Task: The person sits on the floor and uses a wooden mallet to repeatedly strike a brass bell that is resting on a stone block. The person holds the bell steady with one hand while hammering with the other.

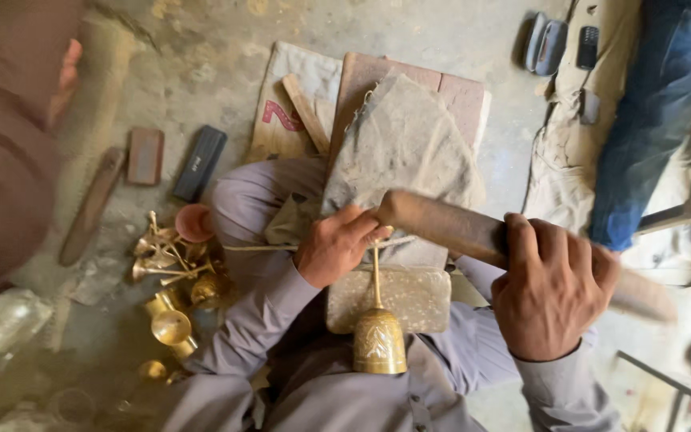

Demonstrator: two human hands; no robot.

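My left hand (334, 244) pinches the thin stem of an engraved brass goblet (378, 340), which hangs cup-down over a pale stone block (417, 296) on my lap. My right hand (552, 288) grips a long, rusty brown flat tool (449, 224) that looks like a file. Its far end lies across the stem near my left fingers. A dusty grey cloth (405, 140) covers a reddish board (461, 92) just beyond the block.
A heap of brass stems and cups (171, 280) lies on the ground at my left. Nearby are a dark block (199, 162), a brown block (145, 156) and a wooden stick (89, 206). Another person's blue-trousered leg (653, 112) is at the right.
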